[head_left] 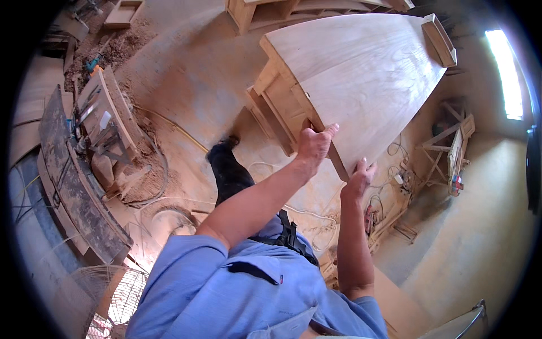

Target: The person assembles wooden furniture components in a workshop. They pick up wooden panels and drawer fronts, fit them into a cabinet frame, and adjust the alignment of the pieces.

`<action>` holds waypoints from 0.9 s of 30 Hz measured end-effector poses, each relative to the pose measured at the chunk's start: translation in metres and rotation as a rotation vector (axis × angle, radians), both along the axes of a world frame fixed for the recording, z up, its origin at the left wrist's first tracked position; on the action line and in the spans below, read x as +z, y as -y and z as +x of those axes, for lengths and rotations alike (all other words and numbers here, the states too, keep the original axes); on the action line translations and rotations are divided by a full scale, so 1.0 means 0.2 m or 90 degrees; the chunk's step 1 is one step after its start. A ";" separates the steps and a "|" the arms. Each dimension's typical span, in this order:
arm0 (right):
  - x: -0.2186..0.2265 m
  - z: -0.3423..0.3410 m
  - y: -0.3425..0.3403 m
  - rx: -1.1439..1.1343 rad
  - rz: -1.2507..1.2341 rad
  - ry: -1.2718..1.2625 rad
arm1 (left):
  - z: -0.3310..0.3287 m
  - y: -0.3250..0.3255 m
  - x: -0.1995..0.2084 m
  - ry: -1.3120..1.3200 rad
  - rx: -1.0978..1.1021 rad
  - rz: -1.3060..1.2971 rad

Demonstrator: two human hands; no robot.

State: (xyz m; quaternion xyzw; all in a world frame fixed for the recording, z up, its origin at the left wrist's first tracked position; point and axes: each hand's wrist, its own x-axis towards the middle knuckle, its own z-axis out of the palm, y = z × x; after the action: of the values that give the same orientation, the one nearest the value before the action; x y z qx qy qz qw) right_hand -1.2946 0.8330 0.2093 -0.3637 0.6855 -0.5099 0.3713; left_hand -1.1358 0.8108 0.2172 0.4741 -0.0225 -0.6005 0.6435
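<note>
A large wooden panel (pixel 361 85) with a pale, smooth top face reaches away from me toward the upper right. My left hand (pixel 315 146) is closed round its near edge, thumb on the top face and fingers curled under. Farther right, my right hand (pixel 359 179) grips the same edge near the corner, its thumb also on top and its fingers partly hidden. Beneath the panel's left side shows a wooden frame (pixel 276 104). What bears the panel's far part is hidden. A small wooden box-like piece (pixel 439 40) sits at its far right end.
A dusty workbench (pixel 84 186) with curved wooden parts stands at the left. Behind the panel is another wooden frame (pixel 243 14). A trestle (pixel 449 147) stands at the right. Cords (pixel 169 121) and sawdust lie on the floor. A wire-caged fan (pixel 121 294) is at lower left.
</note>
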 end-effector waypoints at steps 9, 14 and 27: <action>-0.37 -0.34 -1.05 0.264 0.332 0.146 | -0.10 0.04 -0.01 0.180 0.096 0.107; -0.78 -0.88 -1.84 0.316 0.475 -0.193 | -0.12 0.04 -0.02 0.227 0.122 0.120; -0.93 -1.19 -1.57 0.122 0.441 0.108 | -0.16 0.07 -0.28 0.477 0.144 0.187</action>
State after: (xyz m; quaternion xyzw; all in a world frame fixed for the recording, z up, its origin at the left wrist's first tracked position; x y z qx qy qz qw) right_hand -1.5330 1.1465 0.0238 -0.2353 0.7472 -0.2387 0.5739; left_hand -1.1674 0.7960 0.1615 0.7461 -0.1169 -0.3089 0.5781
